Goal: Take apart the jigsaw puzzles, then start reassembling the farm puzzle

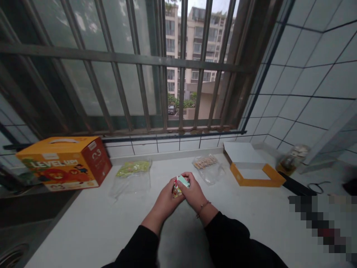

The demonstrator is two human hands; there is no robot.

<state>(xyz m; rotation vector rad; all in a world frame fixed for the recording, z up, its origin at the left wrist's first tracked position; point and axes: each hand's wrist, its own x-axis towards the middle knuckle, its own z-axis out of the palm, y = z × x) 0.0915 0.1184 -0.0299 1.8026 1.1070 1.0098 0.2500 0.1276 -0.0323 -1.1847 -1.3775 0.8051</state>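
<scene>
Over the middle of the white counter point(178, 238), a small stack of colourful printed cards point(183, 181) is held between both hands. My left hand point(166, 198) is closed around the stack's left side. My right hand point(194, 190) grips it from the right, with its thumb lying over the pale green top face. The fingers cover much of the stack, so its full shape is hidden. Beyond my left hand lies a clear bag with green pieces point(134, 168). A clear bag with brownish patterned pieces point(206, 162) lies just beyond my right hand.
A large orange carton point(64, 163) with a handle stands at the back left. Toward the back right, a yellow-edged box point(258, 181) lies with its white lid raised. Past it are a glass jar point(292, 160) and a dark long object point(297, 184). A barred window backs the counter.
</scene>
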